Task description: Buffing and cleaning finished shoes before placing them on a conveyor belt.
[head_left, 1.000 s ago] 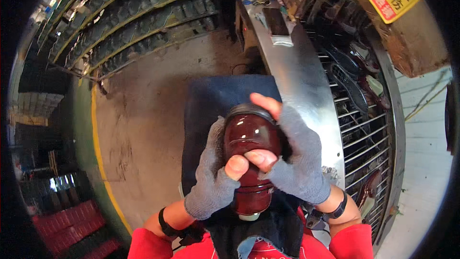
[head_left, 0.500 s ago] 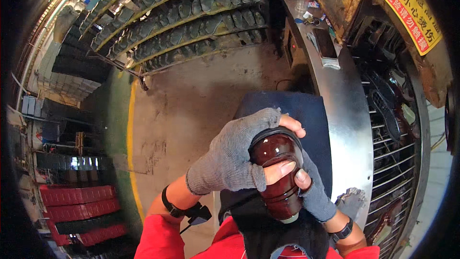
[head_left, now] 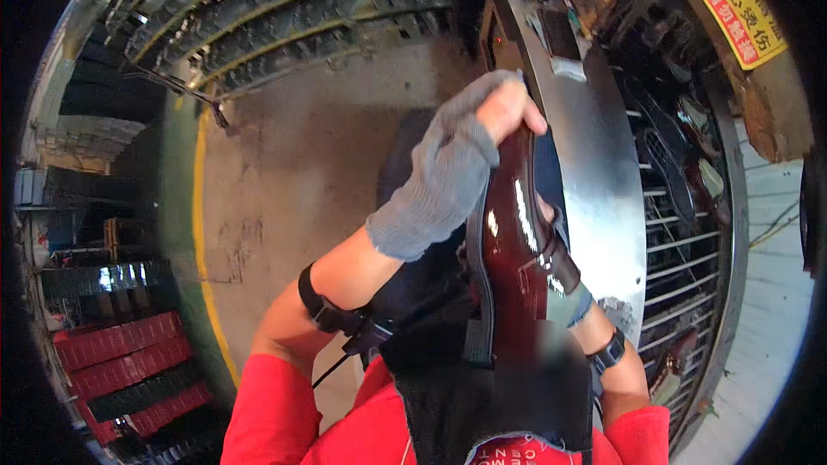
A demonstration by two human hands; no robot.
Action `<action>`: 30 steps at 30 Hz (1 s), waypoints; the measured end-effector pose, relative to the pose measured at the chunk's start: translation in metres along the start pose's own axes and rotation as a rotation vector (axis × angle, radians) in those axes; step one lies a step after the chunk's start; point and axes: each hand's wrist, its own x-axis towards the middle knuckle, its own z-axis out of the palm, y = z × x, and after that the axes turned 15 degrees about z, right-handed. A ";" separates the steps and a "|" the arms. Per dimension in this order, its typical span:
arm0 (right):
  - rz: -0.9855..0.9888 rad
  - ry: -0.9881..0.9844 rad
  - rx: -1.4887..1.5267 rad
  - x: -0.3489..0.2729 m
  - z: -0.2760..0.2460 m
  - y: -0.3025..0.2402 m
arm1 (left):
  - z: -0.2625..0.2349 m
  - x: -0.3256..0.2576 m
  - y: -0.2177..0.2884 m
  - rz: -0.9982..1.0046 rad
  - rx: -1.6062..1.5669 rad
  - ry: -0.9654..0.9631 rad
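Your left hand (head_left: 465,151) clamps the toe of the dark red shoe (head_left: 512,245), sole edge leftward, before your torso. Right hand (head_left: 560,224) mostly hidden at its right side; grip can't be told. Steel bench (head_left: 603,164) rightward, barred rack (head_left: 680,256) beyond.

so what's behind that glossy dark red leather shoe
Part of the right hand, in a grey knitted glove, shows past the shoe, with a dark blue sheet beyond. The rest of that hand is covered, so its grip cannot be seen.

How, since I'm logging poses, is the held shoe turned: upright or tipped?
Tipped: the shoe shows its side, black sole edge leftward.
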 end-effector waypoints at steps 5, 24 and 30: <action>0.202 0.035 0.417 -0.031 0.016 0.025 | 0.008 -0.010 -0.017 -0.143 0.025 0.111; 0.086 0.671 0.144 -0.058 0.004 0.052 | -0.006 -0.101 -0.053 -0.509 0.127 0.023; 0.097 0.551 0.137 -0.054 -0.005 0.046 | -0.014 -0.089 -0.056 -0.542 0.203 -0.042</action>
